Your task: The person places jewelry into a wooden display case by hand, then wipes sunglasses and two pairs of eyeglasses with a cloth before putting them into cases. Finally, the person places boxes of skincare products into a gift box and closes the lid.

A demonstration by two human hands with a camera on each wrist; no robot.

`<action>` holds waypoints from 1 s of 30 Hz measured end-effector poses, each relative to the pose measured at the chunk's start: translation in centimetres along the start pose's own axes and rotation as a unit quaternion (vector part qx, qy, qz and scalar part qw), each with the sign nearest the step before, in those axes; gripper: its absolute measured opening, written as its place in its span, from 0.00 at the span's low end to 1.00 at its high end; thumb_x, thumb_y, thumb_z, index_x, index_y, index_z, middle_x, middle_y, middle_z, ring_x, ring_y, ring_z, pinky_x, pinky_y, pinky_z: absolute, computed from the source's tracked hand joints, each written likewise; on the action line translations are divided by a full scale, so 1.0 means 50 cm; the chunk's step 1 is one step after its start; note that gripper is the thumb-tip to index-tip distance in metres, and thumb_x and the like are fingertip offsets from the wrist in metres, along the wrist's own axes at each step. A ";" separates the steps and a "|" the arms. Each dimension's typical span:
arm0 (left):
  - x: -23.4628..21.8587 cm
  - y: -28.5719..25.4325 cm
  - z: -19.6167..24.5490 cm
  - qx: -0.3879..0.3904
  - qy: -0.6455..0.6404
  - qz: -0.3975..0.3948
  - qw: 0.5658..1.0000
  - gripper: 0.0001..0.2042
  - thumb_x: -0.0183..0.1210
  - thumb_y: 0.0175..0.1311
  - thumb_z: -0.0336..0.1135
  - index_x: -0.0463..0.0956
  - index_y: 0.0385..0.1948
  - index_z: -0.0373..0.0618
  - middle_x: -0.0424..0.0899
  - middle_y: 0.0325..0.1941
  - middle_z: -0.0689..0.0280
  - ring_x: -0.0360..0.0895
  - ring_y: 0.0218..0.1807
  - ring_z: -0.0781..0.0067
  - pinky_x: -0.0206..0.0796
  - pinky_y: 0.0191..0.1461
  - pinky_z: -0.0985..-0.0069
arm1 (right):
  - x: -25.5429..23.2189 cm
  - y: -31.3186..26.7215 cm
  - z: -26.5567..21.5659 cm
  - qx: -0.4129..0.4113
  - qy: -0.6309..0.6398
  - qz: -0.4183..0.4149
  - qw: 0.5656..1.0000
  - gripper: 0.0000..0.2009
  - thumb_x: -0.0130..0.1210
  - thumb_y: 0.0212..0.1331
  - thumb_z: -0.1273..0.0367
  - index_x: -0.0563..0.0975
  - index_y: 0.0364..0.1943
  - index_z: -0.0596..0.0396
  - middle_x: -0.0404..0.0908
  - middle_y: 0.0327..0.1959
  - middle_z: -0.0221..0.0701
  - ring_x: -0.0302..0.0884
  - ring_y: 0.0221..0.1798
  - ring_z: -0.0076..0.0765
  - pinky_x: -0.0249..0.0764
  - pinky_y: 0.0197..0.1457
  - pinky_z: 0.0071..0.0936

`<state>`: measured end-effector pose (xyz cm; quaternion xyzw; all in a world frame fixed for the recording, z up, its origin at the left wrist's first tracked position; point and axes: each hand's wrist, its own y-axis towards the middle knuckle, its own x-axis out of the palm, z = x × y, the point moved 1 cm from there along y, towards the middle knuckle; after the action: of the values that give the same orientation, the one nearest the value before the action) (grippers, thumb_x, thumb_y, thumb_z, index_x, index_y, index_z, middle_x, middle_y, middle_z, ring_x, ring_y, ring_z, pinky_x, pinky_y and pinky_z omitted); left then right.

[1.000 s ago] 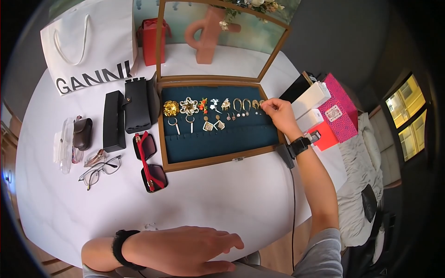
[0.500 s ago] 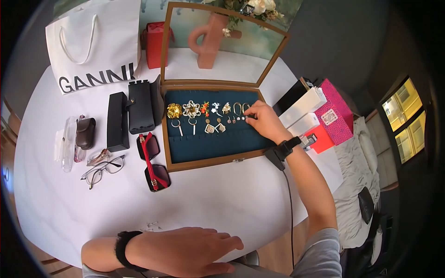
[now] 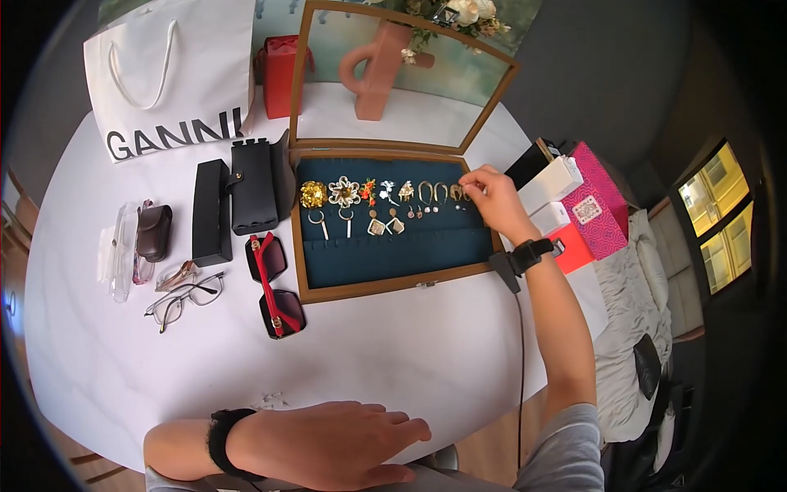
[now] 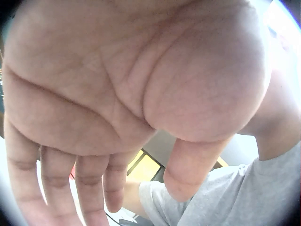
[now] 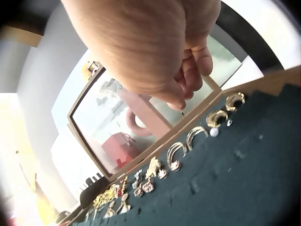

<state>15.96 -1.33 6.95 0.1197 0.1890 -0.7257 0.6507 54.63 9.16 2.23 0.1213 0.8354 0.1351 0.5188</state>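
Several earrings and brooches fill the upper rows of dark teal fabric in an open wooden jewelry box [image 3: 361,291]. My right hand [image 3: 498,207] hovers at its upper right end, near gold hoops [image 5: 217,118]. In the right wrist view, the thumb and fingertips of that hand [image 5: 160,56] pinch a tiny metallic piece [image 5: 182,113]. A pearl-like stud [image 5: 214,132] sits below the hoops. My left hand [image 3: 328,443] is held over the table's near edge, fingers extended, and its palm [image 4: 117,84] holds nothing.
Left of the box lie red-and-black sunglasses [image 3: 277,287], wire glasses [image 3: 187,299], a brown case [image 3: 154,233] and black cases [image 3: 211,211]. Behind stand a white bag [image 3: 176,74], red box [image 3: 283,78] and pink vase [image 3: 381,74]. Pink [image 3: 602,201] and white [image 3: 553,184] boxes stand right.
My right hand moved left to the middle hoops, then back right to the end of the row. My left hand has stayed in place.
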 end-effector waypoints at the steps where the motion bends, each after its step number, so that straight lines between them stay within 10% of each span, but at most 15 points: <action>1: -0.001 0.001 0.000 0.001 0.003 0.001 1.000 0.19 0.56 0.70 0.40 0.69 0.57 0.41 0.80 0.51 0.50 0.75 0.55 0.46 0.67 0.57 0.57 | -0.010 -0.004 0.017 0.010 -0.003 -0.004 1.000 0.04 0.60 0.60 0.76 0.83 0.37 0.60 0.80 0.33 0.37 0.79 0.34 0.38 0.75 0.41 0.30; 21: 0.006 0.009 -0.013 0.003 0.004 -0.004 1.000 0.20 0.57 0.70 0.40 0.68 0.59 0.40 0.79 0.52 0.49 0.75 0.56 0.46 0.66 0.58 0.57 | 0.025 -0.051 0.078 0.042 -0.009 -0.022 0.999 0.06 0.61 0.58 0.76 0.84 0.38 0.60 0.81 0.36 0.41 0.80 0.39 0.49 0.76 0.46 0.36; 30: 0.003 0.006 -0.010 -0.002 0.009 -0.004 1.000 0.21 0.57 0.69 0.38 0.68 0.59 0.39 0.79 0.51 0.48 0.75 0.55 0.45 0.66 0.58 0.56 | 0.004 -0.059 0.073 0.065 0.002 0.009 0.998 0.06 0.59 0.60 0.77 0.84 0.39 0.61 0.81 0.34 0.37 0.79 0.34 0.35 0.75 0.42 0.29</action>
<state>16.18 -1.29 6.41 0.1245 0.1965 -0.7265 0.6465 57.65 6.86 -0.55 0.1622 0.8424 0.0851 0.5068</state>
